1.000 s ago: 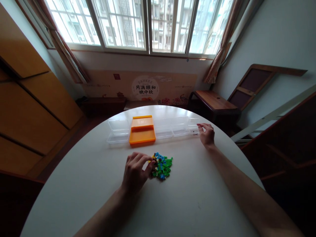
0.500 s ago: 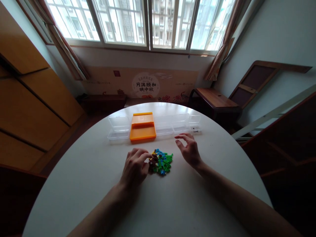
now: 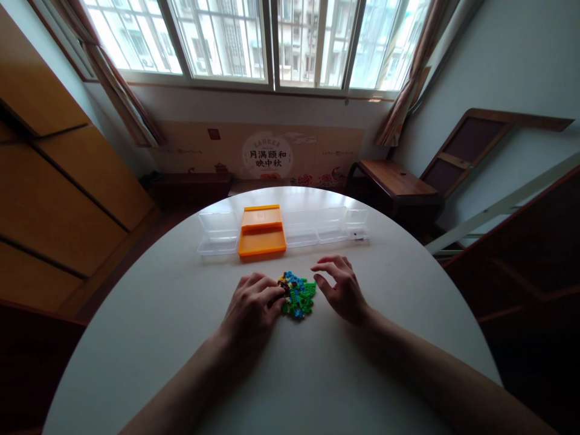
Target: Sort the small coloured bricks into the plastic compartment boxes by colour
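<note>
Partly hidden behind left hand (image 3: 254,302): brown pieces (image 3: 284,286); grip unclear.

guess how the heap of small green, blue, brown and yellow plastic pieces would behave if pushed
The heap of small multicoloured plastic pieces would probably spread apart rather than slide as one, since it looks like many separate bits. Each piece is likely light and stiff, given its small size and hard, brick-like look. Rolling seems unlikely, as the outlines look angular.
</note>
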`<state>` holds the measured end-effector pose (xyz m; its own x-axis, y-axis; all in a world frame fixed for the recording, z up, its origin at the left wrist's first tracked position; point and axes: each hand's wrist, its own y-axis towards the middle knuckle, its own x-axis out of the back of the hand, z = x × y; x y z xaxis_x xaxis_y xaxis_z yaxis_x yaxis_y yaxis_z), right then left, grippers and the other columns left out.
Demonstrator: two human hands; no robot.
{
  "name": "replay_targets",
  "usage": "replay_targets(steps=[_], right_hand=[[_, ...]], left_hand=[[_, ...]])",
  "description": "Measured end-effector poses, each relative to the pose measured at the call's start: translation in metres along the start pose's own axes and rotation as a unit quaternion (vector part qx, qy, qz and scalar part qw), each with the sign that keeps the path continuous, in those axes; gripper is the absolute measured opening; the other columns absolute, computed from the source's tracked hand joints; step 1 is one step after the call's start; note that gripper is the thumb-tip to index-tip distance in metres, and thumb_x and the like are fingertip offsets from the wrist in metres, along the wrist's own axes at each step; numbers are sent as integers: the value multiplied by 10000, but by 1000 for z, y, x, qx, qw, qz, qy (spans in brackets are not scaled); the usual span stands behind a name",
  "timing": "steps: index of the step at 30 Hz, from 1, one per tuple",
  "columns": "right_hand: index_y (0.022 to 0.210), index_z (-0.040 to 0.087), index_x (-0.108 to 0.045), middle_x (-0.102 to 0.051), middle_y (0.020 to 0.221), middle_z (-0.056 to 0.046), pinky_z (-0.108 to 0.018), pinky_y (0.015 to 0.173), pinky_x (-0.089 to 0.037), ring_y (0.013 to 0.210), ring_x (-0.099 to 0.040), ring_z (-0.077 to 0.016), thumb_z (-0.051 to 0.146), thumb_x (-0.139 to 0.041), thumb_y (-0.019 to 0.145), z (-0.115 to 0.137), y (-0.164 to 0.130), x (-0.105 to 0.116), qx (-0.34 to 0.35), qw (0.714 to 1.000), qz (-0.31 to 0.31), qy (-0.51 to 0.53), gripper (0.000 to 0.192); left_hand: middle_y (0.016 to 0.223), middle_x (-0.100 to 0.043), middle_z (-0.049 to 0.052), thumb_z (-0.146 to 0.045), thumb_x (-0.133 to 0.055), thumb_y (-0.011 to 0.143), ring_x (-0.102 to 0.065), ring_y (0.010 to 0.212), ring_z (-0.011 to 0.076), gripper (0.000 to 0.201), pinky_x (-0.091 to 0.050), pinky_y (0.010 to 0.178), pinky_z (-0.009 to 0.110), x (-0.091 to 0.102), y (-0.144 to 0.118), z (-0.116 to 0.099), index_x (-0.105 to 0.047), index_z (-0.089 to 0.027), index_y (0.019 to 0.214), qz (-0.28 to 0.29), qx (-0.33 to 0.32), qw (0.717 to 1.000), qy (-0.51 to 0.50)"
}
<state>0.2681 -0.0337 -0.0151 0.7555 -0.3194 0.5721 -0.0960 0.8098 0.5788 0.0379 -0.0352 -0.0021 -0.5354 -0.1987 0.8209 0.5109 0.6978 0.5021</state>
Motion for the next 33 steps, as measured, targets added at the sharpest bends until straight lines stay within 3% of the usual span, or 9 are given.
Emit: replay_targets(steps=[6, 9, 11, 13, 15, 17, 24, 33], right_hand=[[919, 217, -682, -636, 984, -65, -410, 862, -428, 967, -552, -229, 177, -586, 855, 12, -3, -1, 26, 1000, 9, -2, 122], [926, 219, -678, -642, 975, -61, -410, 861, -422, 961, -552, -226, 174, -598, 852, 17, -5, -3, 51, 998, 25, -7, 118], [941, 222, -674, -643, 985, -61, -406, 861, -425, 964, -551, -224, 183, -614, 847, 20, -6, -5, 63, 998, 32, -7, 118], [957, 225, -669, -642, 998, -62, -402, 855, -431, 966, -549, -223, 201, -634, 842, 22, -7, -6, 73, 997, 33, -5, 122], [958, 227, -666, -644, 1002, -60, -398, 846, -435, 962, -547, -222, 224, -654, 837, 23, -8, -8, 87, 996, 28, -7, 122], [939, 229, -664, -650, 991, -54, -393, 842, -435, 951, -547, -217, 244, -665, 836, 24, -8, -8, 102, 995, 18, -13, 104], [858, 238, -654, -676, 900, -22, -368, 831, -429, 897, -564, -190, 280, -690, 830, 26, -7, -10, 145, 989, -28, -31, 61], [891, 252, -681, -680, 905, -29, -368, 848, -423, 903, -569, -190, 277, -626, 875, 22, -6, -5, 126, 991, -19, -50, 63]], left_hand=[[786, -700, 27, -194, -550, 872, -574, 790, 180, 150, -438, 777, 334, -3, -3, 6, -697, -214, 847, -30, 14, 999, -6], [785, -698, 37, -254, -557, 871, -597, 771, 176, 152, -483, 752, 322, -3, 0, 2, -695, -199, 843, -69, 95, 987, -113], [790, -700, 46, -314, -580, 848, -628, 736, 170, 171, -517, 695, 300, -3, 2, -5, -687, -180, 849, -79, 189, 950, -236], [786, -707, 53, -386, -617, 811, -652, 698, 173, 237, -539, 638, 288, -5, 4, -12, -671, -159, 855, -61, 274, 886, -370], [767, -708, 56, -438, -657, 771, -658, 674, 175, 304, -542, 601, 278, -7, 5, -17, -659, -144, 849, -40, 317, 828, -461], [756, -703, 55, -446, -686, 746, -649, 660, 165, 326, -532, 581, 257, -9, 6, -21, -659, -135, 837, -36, 326, 804, -496], [771, -698, 51, -411, -688, 754, -634, 681, 152, 285, -519, 620, 245, -8, 11, -27, -666, -134, 819, -35, 297, 819, -489], [735, -689, 34, -400, -609, 814, -610, 658, 147, 254, -499, 629, 256, -3, 7, -24, -682, -157, 825, -50, 252, 913, -318]])
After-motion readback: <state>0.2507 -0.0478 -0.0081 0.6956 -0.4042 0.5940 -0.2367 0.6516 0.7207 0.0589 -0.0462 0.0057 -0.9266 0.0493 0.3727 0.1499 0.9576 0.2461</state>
